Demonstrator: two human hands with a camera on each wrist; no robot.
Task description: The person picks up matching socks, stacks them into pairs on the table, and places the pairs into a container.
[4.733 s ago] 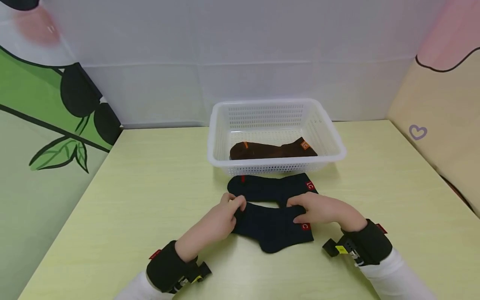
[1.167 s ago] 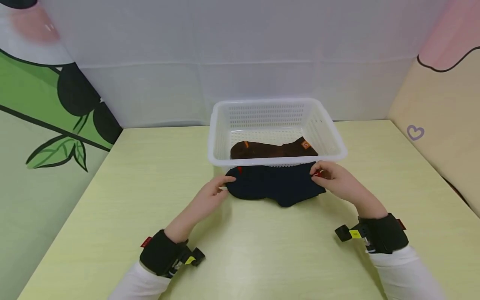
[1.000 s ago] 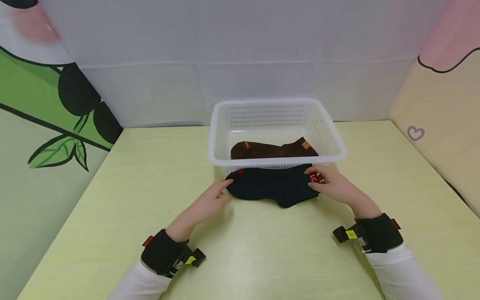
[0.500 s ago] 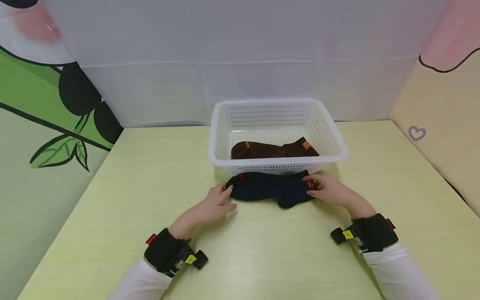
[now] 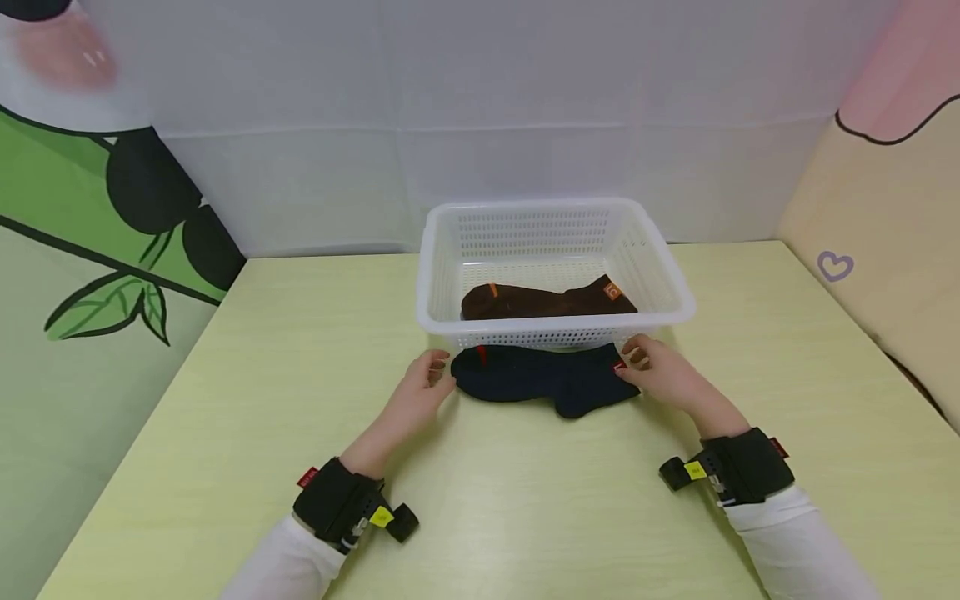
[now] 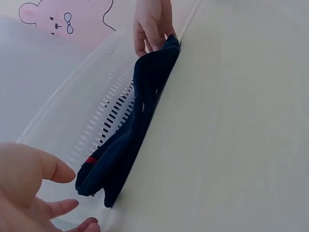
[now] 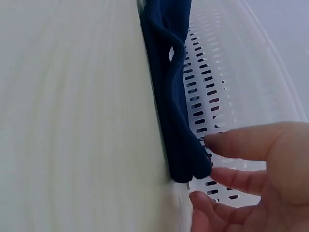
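Observation:
Two navy socks (image 5: 536,375) lie one on the other, flat on the table against the front of a white basket; two layers show at the cuff end in the right wrist view. Red marks sit at the toe and the cuff. My left hand (image 5: 416,392) is beside the toe end, fingers apart from it; the left wrist view shows a small gap between its fingertips and the socks (image 6: 123,145). At the cuff, my right hand (image 5: 663,373) has its thumb and fingers spread, with fingertips touching the edge of the socks (image 7: 174,111).
Right behind the socks stands the white perforated basket (image 5: 652,319), and a brown sock (image 5: 547,302) with an orange label lies inside. The pale wooden table (image 5: 525,517) extends to both sides and toward me. Cloth walls (image 5: 517,167) border it at the back and sides.
The two navy socks lay apart earlier; the nearer one now lies on the farther one. In the last second they came down from the basket's edge and my left fingers left the toe.

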